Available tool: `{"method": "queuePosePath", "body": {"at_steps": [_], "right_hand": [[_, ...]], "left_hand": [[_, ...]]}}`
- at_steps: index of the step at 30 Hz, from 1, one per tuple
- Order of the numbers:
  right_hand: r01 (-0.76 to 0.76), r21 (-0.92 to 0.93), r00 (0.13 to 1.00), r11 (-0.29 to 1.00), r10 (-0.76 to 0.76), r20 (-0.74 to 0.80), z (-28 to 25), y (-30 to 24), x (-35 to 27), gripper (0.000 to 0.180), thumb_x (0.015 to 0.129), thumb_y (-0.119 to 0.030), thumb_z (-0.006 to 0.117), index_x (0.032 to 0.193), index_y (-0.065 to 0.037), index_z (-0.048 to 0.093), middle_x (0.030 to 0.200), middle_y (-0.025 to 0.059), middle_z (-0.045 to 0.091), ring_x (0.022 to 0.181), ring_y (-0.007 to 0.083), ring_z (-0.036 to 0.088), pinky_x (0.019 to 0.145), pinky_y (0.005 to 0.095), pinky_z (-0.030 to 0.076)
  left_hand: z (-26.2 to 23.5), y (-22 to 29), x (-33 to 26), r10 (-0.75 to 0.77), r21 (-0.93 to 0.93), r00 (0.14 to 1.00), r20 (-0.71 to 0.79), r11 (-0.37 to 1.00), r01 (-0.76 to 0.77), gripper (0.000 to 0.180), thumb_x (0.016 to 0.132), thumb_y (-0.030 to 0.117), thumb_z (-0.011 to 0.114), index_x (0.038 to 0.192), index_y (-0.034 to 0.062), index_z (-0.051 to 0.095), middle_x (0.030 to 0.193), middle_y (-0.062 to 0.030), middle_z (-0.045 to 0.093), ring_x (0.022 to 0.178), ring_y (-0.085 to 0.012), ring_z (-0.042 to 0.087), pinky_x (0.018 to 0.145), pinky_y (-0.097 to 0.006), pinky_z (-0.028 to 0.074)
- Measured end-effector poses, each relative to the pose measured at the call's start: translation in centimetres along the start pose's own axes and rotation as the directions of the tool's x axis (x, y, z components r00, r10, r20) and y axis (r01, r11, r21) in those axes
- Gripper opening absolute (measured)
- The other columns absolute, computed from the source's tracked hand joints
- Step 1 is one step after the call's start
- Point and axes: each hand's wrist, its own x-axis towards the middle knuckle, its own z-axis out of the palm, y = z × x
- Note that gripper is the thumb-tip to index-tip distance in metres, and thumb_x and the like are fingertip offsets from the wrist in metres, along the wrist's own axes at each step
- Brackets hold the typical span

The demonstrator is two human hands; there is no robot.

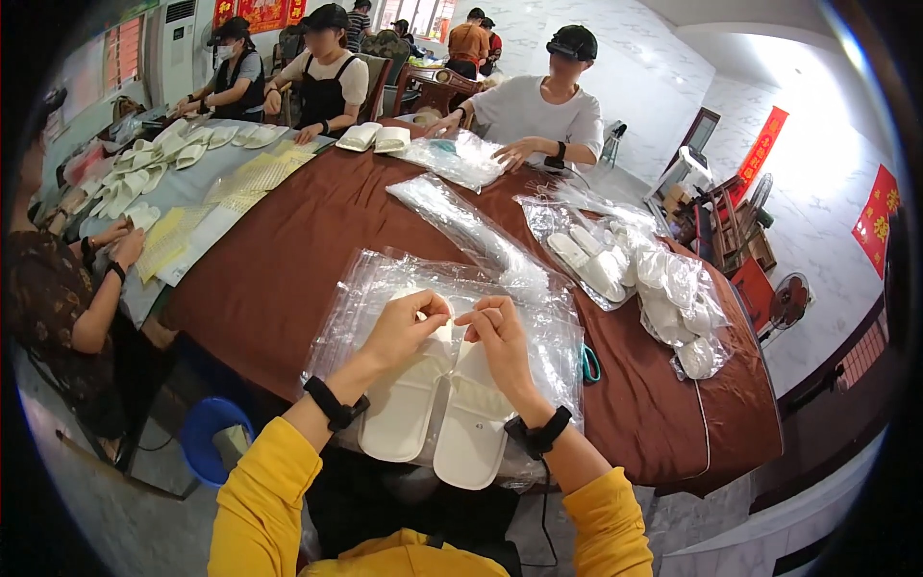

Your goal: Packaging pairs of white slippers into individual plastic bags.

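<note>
Left hand (pixel 409 322) and right hand (pixel 495 332), each grip pinched shut on the slippers' (pixel 437 409) top edge. The white pair lies soles-up on clear bags (pixel 365 288) at the counter's (pixel 288 260) near edge; scissors (pixel 589 363) just right.

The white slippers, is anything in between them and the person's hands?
No, nothing visible is in the way. The left hand and the right hand rest right at the top end of the white slippers, fingers pinching there. The slippers lie side by side on clear plastic bags, with the scissors off to the right.
</note>
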Motion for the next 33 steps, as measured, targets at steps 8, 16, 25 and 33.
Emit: {"method": "queuePosePath", "body": {"at_steps": [8,16,25,33], "right_hand": [[0.038,-0.043,0.998,0.998,-0.04,-0.042,0.17,0.7,0.05,0.01,0.096,-0.008,0.06,0.101,0.0,0.062,0.087,0.0044,0.069,0.07,0.0073,0.059,0.066,0.0229,0.05],[0.021,-0.094,0.999,0.995,-0.023,-0.024,0.23,0.71,0.07,0.013,0.095,-0.01,0.062,0.101,0.0,0.068,0.086,0.0029,0.069,0.072,0.0076,0.061,0.066,0.023,0.05],[0.009,-0.123,1.0,0.992,-0.008,0.007,0.14,0.46,0.02,0.012,0.095,-0.009,0.062,0.101,0.0,0.069,0.086,0.003,0.069,0.073,0.0079,0.062,0.067,0.0233,0.051],[0.005,-0.135,1.0,0.991,-0.003,0.013,0.16,0.64,0.08,0.012,0.095,-0.009,0.063,0.101,0.0,0.069,0.087,0.0038,0.069,0.075,0.0081,0.063,0.068,0.0236,0.052]], "left_hand": [[-0.07,0.33,-0.08,0.003,0.013,1.0,-0.002,1.0,-0.003,0.012,0.092,0.014,0.065,0.095,0.0029,0.067,0.081,0.0021,0.063,0.065,-0.0043,0.051,0.059,-0.023,0.044],[0.0,0.79,-0.25,-0.033,0.026,0.999,-0.006,0.999,0.033,0.013,0.091,0.014,0.066,0.095,0.0023,0.068,0.081,0.0015,0.065,0.065,-0.0046,0.051,0.059,-0.023,0.044],[0.04,0.25,-0.16,-0.027,0.02,0.999,0.023,0.999,0.027,0.012,0.091,0.012,0.066,0.095,0.0011,0.068,0.081,0.0009,0.066,0.067,-0.0045,0.052,0.061,-0.023,0.044],[-0.01,0.67,-0.21,0.006,0.075,1.0,0.011,0.997,-0.007,0.012,0.091,0.012,0.065,0.095,0.0005,0.068,0.081,0.0003,0.066,0.066,-0.0046,0.052,0.061,-0.023,0.044]]}}
